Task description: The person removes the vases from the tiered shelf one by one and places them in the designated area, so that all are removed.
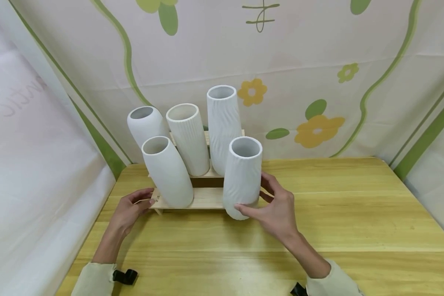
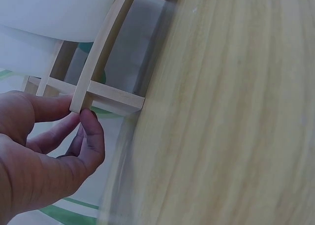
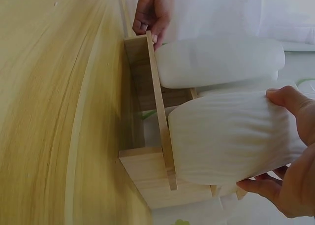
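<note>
Left hand: pinching the left end of the front board of the wooden stand.
Right hand: gripping a white vase at that board's right end; I cannot tell whether they touch.
Front-left vase: on the same board.
Back vases: I count three.
Worktop: under the stand.

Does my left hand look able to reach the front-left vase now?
Likely yes: your left hand holds the stand beside the front-left vase, nothing visible between them, though it may need to let go.
</note>
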A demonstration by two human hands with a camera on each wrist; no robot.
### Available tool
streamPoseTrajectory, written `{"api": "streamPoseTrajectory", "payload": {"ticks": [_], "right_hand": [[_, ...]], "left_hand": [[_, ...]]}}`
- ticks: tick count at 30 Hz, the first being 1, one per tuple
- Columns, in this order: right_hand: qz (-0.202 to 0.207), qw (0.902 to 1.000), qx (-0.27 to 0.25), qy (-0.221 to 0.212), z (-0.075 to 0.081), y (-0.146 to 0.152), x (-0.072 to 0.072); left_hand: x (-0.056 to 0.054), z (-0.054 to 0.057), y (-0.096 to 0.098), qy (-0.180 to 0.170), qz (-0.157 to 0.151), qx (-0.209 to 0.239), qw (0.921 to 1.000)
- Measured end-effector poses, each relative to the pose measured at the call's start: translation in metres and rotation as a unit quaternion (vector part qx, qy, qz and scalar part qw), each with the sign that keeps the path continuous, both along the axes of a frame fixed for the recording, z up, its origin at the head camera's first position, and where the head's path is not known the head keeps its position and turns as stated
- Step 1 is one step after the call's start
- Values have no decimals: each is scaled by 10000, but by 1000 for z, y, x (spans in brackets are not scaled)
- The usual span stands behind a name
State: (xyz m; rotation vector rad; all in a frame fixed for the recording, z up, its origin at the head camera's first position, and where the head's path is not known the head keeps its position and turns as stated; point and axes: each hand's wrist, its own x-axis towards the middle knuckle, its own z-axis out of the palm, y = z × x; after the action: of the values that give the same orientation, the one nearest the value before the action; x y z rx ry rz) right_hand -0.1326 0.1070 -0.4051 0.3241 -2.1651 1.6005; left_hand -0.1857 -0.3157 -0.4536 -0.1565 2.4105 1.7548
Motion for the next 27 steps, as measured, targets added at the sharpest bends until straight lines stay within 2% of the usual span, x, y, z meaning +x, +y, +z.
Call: {"api": "streamPoseTrajectory", "payload": {"ticks": [9, 27], "right_hand": [[-326, 9994, -51, -55, -3, 12, -2], [-847, 9957, -314, -222, -1, 36, -23]], "left_hand": [[1, -1, -1, 26, -12, 17, 10000], [0, 0, 0, 72, -51, -78, 9999]]}}
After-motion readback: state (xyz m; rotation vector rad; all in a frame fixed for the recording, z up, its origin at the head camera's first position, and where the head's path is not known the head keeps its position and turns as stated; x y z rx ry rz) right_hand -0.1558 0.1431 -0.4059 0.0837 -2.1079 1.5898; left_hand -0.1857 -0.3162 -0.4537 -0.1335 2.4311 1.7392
